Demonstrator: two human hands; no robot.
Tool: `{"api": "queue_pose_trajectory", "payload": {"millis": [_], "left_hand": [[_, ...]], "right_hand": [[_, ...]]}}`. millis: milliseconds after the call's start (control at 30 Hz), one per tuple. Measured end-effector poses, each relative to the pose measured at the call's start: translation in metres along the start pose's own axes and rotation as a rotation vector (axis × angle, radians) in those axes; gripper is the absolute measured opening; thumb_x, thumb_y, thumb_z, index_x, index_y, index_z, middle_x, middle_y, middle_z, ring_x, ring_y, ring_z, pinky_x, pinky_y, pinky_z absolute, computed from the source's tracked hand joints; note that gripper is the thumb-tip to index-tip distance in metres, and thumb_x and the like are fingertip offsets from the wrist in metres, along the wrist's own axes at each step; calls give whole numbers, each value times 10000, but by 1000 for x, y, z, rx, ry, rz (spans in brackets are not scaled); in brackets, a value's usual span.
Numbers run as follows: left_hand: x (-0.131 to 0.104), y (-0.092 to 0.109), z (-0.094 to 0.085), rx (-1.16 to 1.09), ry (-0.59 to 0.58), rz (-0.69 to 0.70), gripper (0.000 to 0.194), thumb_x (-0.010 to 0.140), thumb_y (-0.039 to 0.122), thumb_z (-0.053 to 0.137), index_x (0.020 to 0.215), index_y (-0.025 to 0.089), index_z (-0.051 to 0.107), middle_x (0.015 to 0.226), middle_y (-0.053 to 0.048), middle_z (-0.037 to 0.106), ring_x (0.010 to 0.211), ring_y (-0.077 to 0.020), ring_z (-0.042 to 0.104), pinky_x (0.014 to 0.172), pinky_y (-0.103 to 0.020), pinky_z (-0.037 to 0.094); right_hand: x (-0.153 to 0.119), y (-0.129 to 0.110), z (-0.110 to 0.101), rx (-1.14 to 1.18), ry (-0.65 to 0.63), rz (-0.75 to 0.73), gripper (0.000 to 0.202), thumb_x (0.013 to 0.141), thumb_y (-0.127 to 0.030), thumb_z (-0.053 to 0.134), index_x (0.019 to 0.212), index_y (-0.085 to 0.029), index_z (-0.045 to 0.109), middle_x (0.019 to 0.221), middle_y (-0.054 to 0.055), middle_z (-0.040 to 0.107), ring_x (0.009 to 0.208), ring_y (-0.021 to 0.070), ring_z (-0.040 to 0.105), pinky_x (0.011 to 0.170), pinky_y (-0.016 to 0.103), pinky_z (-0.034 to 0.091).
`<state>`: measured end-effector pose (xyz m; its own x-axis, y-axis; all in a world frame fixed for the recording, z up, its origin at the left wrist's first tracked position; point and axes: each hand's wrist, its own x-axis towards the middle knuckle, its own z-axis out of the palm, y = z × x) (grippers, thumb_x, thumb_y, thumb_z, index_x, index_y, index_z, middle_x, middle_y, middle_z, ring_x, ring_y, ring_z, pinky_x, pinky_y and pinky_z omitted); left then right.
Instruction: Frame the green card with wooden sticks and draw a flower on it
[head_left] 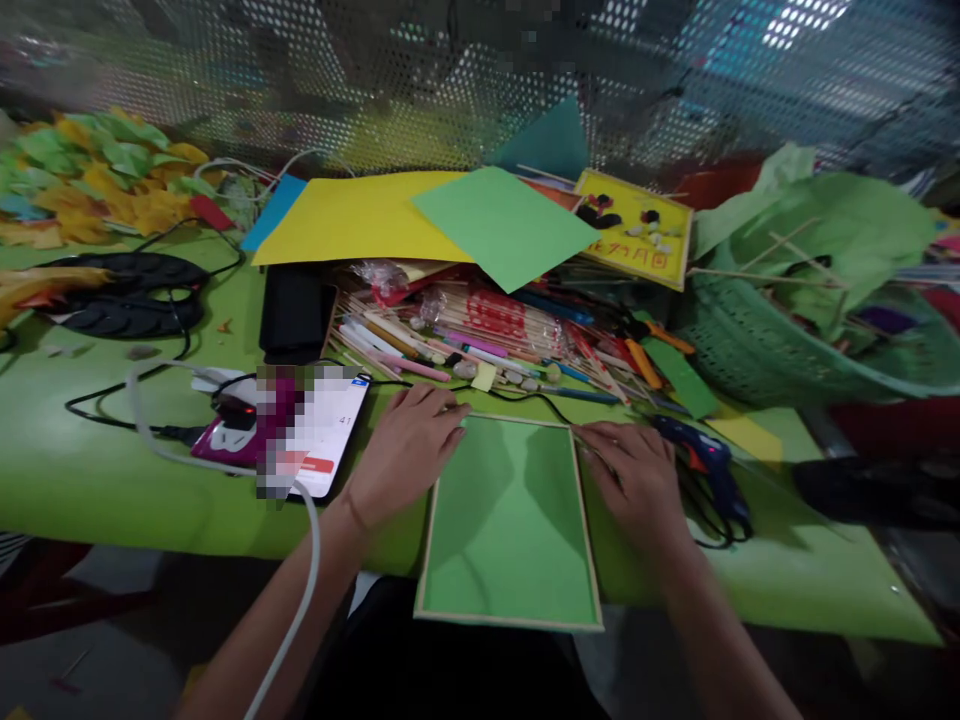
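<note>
A green sheet of paper [517, 530] edged with thin wooden sticks lies at the table's front, its near end reaching past the table edge over my lap. At its far left corner, my left hand [412, 440] has its fingers curled and closed on the stick border. The fingertips of my right hand [634, 475] are pressed together at the far right corner, on the border there. Just right of that hand rests a dark blue glue gun [701, 460] with a black cord. Inside its border the green sheet is bare, with shadows of my arms across it.
Left of my left hand are a lit phone [330, 435] and a purple power strip [232, 440] with white and black cables. Behind lie pens and wooden sticks [487, 315], yellow paper [352, 215] and a framed picture [637, 225]. A green basket [795, 340] stands at right.
</note>
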<state>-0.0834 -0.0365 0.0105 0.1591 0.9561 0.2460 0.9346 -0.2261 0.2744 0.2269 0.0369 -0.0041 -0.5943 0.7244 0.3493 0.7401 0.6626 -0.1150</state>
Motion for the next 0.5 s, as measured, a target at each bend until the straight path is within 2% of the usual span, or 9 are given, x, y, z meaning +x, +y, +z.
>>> {"api": "queue_pose_trajectory", "payload": {"millis": [267, 500], "left_hand": [[2, -2, 3, 41, -31, 11, 272, 974, 200, 594, 1208, 219, 732, 1160, -92, 717, 1140, -313, 603, 927, -481, 503], [2, -2, 2, 38, -50, 10, 298, 982, 203, 587, 1250, 220, 715, 1180, -94, 714, 1142, -303, 596, 937, -480, 487]], "right_hand": [[4, -8, 2, -93, -108, 15, 353, 1043, -306, 477, 1293, -218, 711, 1190, 101, 714, 1093, 283, 577, 898, 433, 379], [2, -6, 5, -107, -133, 9, 344, 1044, -334, 496, 1302, -219, 693, 1232, 93, 706, 1130, 289, 565, 928, 441, 375]]}}
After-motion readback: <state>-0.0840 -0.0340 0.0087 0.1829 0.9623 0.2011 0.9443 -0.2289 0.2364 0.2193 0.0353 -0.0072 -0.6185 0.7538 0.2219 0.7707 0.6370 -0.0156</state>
